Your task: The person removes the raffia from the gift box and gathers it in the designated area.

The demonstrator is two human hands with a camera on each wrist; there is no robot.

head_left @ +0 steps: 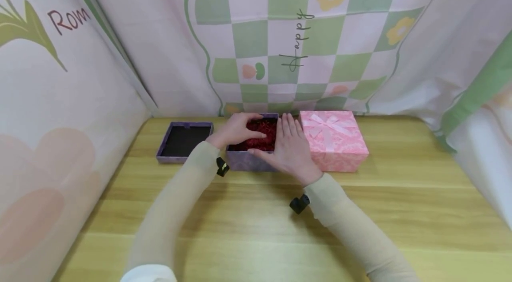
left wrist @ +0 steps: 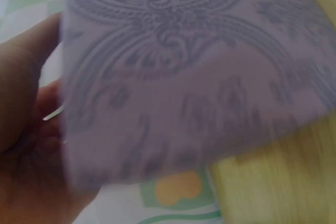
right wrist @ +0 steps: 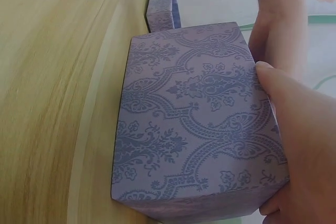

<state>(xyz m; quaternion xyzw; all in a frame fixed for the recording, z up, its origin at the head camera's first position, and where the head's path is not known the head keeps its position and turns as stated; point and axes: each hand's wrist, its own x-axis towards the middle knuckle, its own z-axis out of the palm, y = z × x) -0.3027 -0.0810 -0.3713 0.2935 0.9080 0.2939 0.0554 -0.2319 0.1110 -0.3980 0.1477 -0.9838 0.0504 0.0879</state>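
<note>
- Purple box point(head_left: 252, 161): mid-table, upright, uncovered, btwn the shallow purple lid point(head_left: 168, 159) on the L & the pink box point(head_left: 339, 163) on the R.
- Red shredded filler point(head_left: 270, 129) inside: loose stuff, so strands could snag on a finger & spill over the rim if a hand lifts fast.
- L hand point(head_left: 237, 130): reaches over the box's L side; thumb well apart from index, fingers loosely bent above the filler; nothing seen in its hold. Fingertip contact w/ filler: can't tell.
- R hand point(head_left: 294, 153): fingers straight along the box's R side, thumb spread out over the near rim; grasps nothing. Uneven pressure here could skid or tip the box, esp. if L gives no counter-push.
- Pink box: just beside R fingers, tight gap. A sideways bump could shove it or crush its bow point(head_left: 328, 124).
- Lid: near L wrist; a low sweep of that sleeve could knock it askew.
- Table point(head_left: 256, 228): looks smooth, so boxes prob. slide easily.
</note>
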